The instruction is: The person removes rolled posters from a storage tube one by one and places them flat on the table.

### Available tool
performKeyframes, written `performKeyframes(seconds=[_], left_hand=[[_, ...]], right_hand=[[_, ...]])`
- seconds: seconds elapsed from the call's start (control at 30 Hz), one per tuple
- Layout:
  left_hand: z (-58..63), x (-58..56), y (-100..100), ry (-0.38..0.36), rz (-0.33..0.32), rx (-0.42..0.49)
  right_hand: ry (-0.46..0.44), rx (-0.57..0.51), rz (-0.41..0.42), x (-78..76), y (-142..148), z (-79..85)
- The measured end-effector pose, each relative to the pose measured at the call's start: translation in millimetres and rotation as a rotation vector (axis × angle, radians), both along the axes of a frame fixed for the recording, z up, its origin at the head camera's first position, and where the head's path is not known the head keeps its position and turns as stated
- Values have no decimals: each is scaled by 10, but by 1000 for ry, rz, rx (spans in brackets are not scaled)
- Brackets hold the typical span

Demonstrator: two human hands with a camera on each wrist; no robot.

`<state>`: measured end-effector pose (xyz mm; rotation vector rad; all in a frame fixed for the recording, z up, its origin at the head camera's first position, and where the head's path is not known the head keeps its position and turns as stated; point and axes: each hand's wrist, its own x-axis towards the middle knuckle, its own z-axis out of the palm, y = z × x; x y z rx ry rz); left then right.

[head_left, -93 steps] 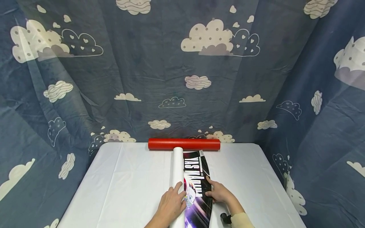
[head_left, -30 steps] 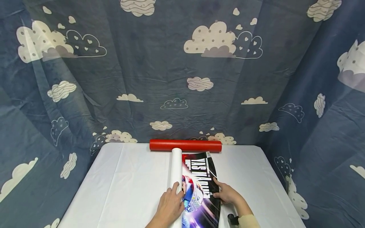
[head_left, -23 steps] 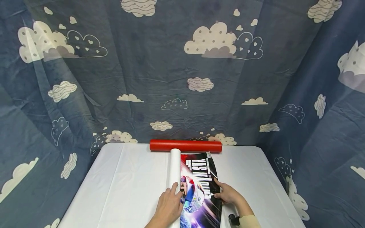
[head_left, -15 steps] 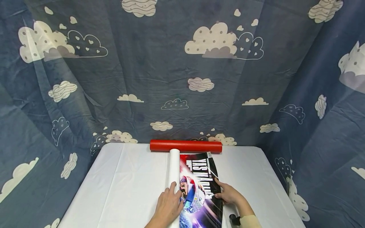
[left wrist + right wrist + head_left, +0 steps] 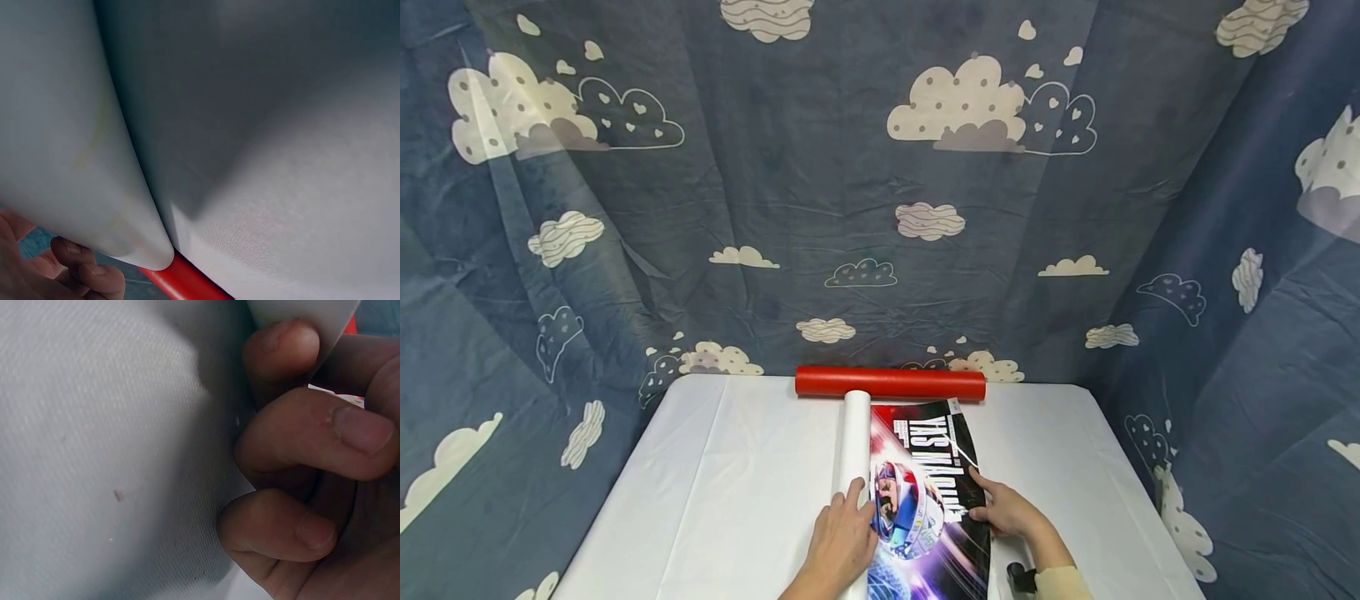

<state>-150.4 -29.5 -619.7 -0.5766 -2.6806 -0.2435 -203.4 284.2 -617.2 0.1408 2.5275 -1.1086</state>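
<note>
A poster (image 5: 925, 550) printed with a helmeted driver and large white lettering lies partly unrolled mid-table. Its left side is still a white roll (image 5: 856, 442). My left hand (image 5: 838, 542) lies over this roll and grips it, fingertips at the printed side; in the left wrist view, bent fingers (image 5: 100, 280) show past the roll. At the poster's right edge, my right hand (image 5: 1011, 510) pinches the sheet between thumb and fingers. The right wrist view shows curled fingers (image 5: 275, 431) beside the sheet's pale underside (image 5: 306, 312).
A red tube (image 5: 890, 382) lies crosswise at the table's back edge, just beyond the roll's far end. White cloth covers the table (image 5: 737, 500). Dark blue cloud-patterned curtains (image 5: 820, 183) hang behind and at both sides.
The roll and left hand have shifted left, while the right hand has moved right with the poster's edge. More of the printed picture shows between them. The red tube stays at the back.
</note>
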Motion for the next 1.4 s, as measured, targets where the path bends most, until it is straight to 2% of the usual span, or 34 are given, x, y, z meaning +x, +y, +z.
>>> performKeyframes(seconds=[0.3,0.57,0.97,1.17,1.4], left_hand=[[-9,-4,8,-6,17,-15],[2,-7,-14,63,9,4],[0,-15,-12,4,27,-22],[19,-19,-26,5,41,-60],[34,-11,-28,-3,47,-63]], right_hand=[[-27,18,3,-15,28,4],[-16,35,7,-13,79,1],[-32,46,-3,-7,94,19],[-36,48,-3,-14,118,26],[-29,55,2,-12,164,13]])
